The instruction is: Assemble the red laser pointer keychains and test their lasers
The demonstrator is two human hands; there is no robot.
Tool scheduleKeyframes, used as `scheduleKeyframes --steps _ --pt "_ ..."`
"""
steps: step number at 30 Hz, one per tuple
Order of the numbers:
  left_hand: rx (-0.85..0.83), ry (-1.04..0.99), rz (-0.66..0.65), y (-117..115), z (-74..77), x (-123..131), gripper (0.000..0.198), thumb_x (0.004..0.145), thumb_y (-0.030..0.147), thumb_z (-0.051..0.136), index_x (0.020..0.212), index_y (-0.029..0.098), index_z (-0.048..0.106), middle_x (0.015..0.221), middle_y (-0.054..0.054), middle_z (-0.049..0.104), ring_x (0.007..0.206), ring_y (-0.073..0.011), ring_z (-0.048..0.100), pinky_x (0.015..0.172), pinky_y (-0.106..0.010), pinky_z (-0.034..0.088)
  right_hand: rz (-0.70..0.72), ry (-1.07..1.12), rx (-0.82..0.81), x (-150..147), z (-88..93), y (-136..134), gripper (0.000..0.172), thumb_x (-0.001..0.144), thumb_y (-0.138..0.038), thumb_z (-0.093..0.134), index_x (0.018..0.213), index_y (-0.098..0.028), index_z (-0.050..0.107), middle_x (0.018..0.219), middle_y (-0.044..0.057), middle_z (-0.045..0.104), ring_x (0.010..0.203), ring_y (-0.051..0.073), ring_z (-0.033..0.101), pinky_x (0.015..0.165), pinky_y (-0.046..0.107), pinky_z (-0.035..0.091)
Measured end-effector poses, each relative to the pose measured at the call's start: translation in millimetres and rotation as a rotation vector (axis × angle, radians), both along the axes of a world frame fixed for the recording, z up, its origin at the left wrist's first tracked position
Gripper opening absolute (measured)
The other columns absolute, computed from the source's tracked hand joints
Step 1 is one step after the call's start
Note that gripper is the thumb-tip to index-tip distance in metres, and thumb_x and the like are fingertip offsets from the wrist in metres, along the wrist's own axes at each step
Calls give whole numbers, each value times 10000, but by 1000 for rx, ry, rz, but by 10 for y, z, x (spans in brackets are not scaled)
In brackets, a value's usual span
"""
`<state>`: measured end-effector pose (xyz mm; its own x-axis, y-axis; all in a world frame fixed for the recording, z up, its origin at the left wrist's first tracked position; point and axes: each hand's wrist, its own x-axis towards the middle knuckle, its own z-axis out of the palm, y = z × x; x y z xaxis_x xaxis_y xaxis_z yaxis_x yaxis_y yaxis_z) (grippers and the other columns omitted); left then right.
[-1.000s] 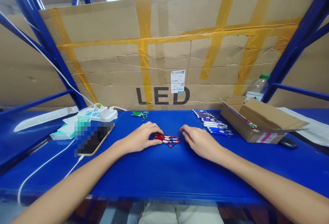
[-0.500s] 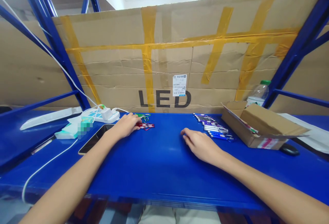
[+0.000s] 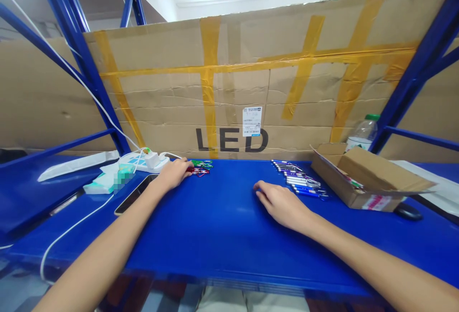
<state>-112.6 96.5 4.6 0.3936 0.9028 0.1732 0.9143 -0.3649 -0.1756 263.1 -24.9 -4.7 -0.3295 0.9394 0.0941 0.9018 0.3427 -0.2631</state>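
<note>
My left hand [image 3: 174, 173] is at the back of the blue table, its fingers closed over the ends of red metallic pens [image 3: 198, 171] that have wire-like clips at one end. Just behind them lie green pens [image 3: 202, 163] of the same kind, close to the red ones. My fingers hide part of both groups. My right hand [image 3: 283, 203] rests on the table at centre right, fingers loosely bent and thumb apart, holding nothing. Beyond it, a row of several purple, silver and blue pens [image 3: 301, 181] lies side by side.
An open cardboard box [image 3: 362, 183] stands at the right, with a black mouse [image 3: 409, 211] beside it and a bottle [image 3: 363, 133] behind. At left are a phone [image 3: 134, 196], a white power strip [image 3: 139, 160] and cables. A cardboard panel [image 3: 236, 92] closes off the back.
My left hand has slid the red pens back and slightly left, closer to the green ones. The right hand stays in place. The camera view has tilted slightly.
</note>
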Motion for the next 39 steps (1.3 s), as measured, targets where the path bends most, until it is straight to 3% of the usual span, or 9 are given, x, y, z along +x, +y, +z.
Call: scheduleKeyframes --steps 10,19,26,31,35,39 --pt "8 -95 -98 54 -93 50 329 1084 297 530 1360 253 703 1221 -114 705 1167 -285 710 969 -360 542 -2 -8 9 10 4 16 235 1138 -259 430 1257 -205 625 1241 125 776 1148 294 748 884 343 477" --pt "48 -90 -56 44 -93 51 290 1071 350 564 1272 228 735 1173 -138 700 1139 -331 701 929 -395 543 -53 -55 19 44 32 71 247 1140 -278 444 1300 -200 616 1250 125 779 1115 287 753 846 332 472" --pt "63 -60 -29 37 -95 80 307 1082 360 538 1272 219 735 1159 -139 699 1128 -332 695 910 -395 539 -38 -284 123 82 92 91 236 1074 -113 453 1186 -121 660 1216 194 719 1169 356 642 956 409 466" --pt "74 -67 -31 6 -89 109 301 1083 365 545 1275 227 732 1163 -134 695 1138 -334 693 924 -400 541 -152 -564 247 235 149 112 484 892 72 509 1331 -102 614 1452 265 593 1255 393 587 956 465 500" --pt "85 -92 -48 -6 -94 133 320 1086 406 548 1289 232 722 1193 -130 679 1142 -335 689 926 -407 548 -217 -645 163 388 164 135 472 923 50 508 1352 -104 630 1393 264 648 1303 394 599 954 466 532" --pt "106 -130 -68 11 -108 140 344 1097 425 530 1330 230 691 1256 -126 657 1152 -313 680 960 -404 543 -243 -640 106 435 152 131 443 930 59 487 1319 -65 661 1317 287 694 1219 383 683 943 477 560"
